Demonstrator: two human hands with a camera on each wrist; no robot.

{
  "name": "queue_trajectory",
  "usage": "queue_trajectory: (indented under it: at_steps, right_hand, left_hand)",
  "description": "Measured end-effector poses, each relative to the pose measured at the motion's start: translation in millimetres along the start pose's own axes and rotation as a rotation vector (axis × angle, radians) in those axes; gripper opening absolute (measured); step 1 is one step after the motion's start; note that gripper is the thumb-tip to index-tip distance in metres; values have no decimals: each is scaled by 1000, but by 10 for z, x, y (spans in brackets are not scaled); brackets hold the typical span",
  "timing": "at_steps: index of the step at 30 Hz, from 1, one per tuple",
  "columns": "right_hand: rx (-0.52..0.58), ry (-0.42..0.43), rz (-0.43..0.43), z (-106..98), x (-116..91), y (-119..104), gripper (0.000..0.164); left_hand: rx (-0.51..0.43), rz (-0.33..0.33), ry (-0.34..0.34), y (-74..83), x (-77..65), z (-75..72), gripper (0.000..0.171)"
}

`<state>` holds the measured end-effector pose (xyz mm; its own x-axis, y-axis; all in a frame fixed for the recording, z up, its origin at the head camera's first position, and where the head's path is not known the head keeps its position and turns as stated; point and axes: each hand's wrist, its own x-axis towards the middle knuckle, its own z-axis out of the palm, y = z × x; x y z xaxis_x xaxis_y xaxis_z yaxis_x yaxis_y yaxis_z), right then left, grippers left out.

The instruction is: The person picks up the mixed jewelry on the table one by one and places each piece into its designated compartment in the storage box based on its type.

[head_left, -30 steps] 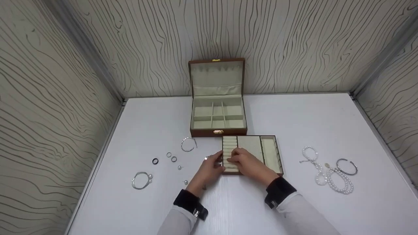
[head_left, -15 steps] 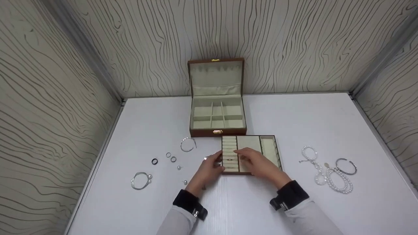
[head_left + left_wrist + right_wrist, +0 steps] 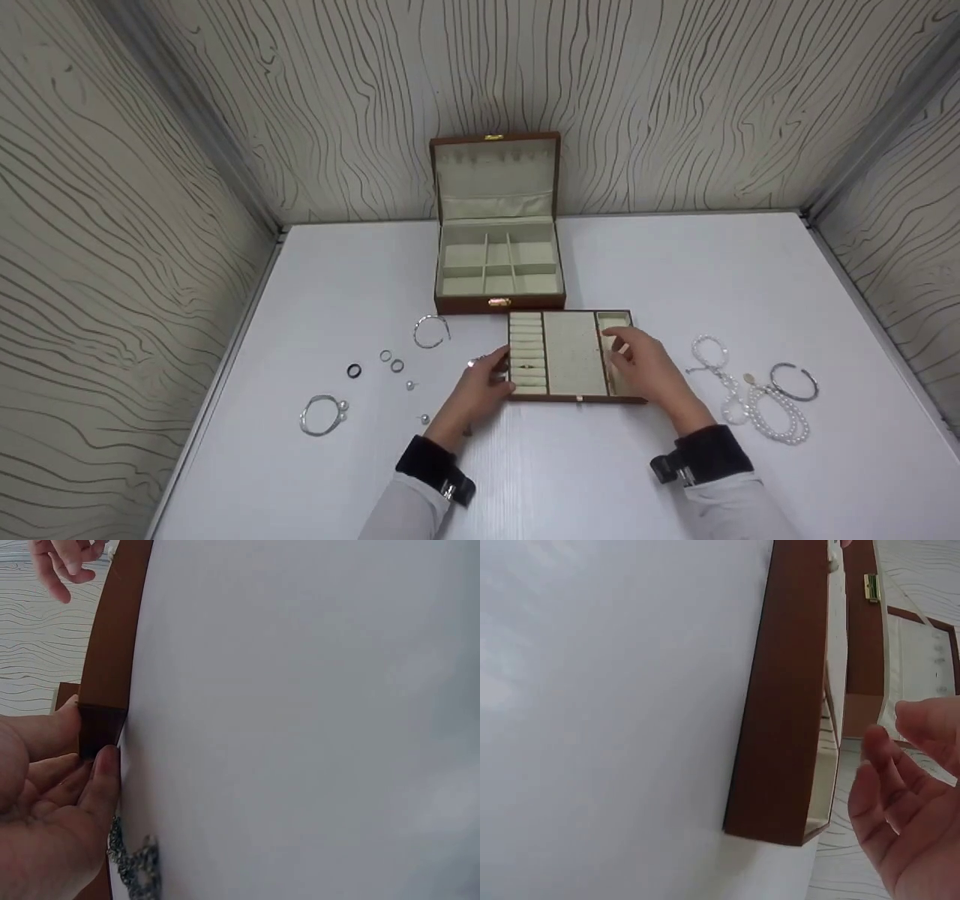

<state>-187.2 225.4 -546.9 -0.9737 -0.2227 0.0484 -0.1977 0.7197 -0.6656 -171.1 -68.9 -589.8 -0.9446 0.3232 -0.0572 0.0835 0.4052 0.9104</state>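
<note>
Right hand (image 3: 651, 369) shifted from ring rolls (image 3: 527, 347) to over right compartment (image 3: 615, 319); centre panel (image 3: 574, 352) uncovered

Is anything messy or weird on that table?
I see nothing broken or spilled, but the tray sits outside the open box, and rings, bracelets and pearls lie loose on the table. That looks untidy, since the tray has room inside.
</note>
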Motion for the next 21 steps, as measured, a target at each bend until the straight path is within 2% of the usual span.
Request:
queue_trajectory:
  at_steps: [6,11,13,18,21]
  right_hand:
    - [-71,100,64,-81,-26,172,32]
    - [-106,132,132,-101,-45,277,32]
    - [-93,106,153,-101,-44,318,33]
    - [0,-35,209,-90,-25,401,47]
    - [24,-72,219,-96,-22,406,50]
  left_hand:
    - [10,-4,1,-2,1,0,62]
    - [-6,-20,-4,-3,-3,1,63]
    - [-13,-24,-3,-2,-6,2,63]
    - [-12,-15,3,2,-6,3,63]
    - [-2,-17,1,14,-10,-2,63]
